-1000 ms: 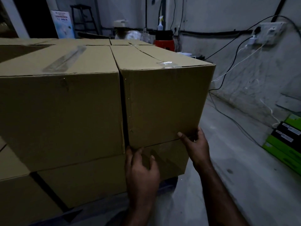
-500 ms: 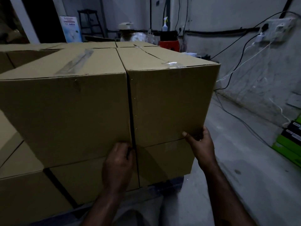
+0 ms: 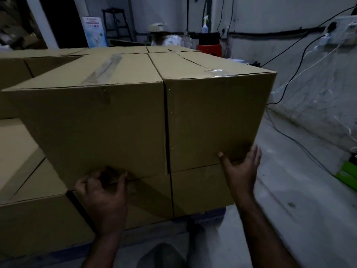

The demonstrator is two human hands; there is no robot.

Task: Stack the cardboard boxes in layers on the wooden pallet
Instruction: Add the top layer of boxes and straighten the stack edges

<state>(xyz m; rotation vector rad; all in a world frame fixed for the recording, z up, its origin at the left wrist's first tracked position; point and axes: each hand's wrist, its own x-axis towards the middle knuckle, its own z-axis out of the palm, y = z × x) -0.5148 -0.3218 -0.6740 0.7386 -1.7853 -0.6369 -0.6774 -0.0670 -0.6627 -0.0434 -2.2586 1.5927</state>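
Note:
Two taped cardboard boxes sit side by side in the upper layer: the left upper box (image 3: 96, 128) and the right upper box (image 3: 216, 117). They rest on a lower layer of boxes (image 3: 199, 190). A dark bluish pallet edge (image 3: 209, 216) shows beneath the stack. My left hand (image 3: 104, 194) curls its fingers at the bottom front edge of the left upper box. My right hand (image 3: 241, 171) grips the lower right corner of the right upper box, thumb on the front face, fingers round the side.
More boxes (image 3: 23, 180) stand lower at the left and further back. A concrete floor (image 3: 301, 209) runs along the right, with cables (image 3: 295, 140) trailing from a wall socket and green packs (image 3: 347, 171) at the right edge. A red stool (image 3: 209, 50) stands behind.
My left hand has slid left from the seam between the two upper boxes to the bottom edge of the left one. My right hand stays at the right box's corner.

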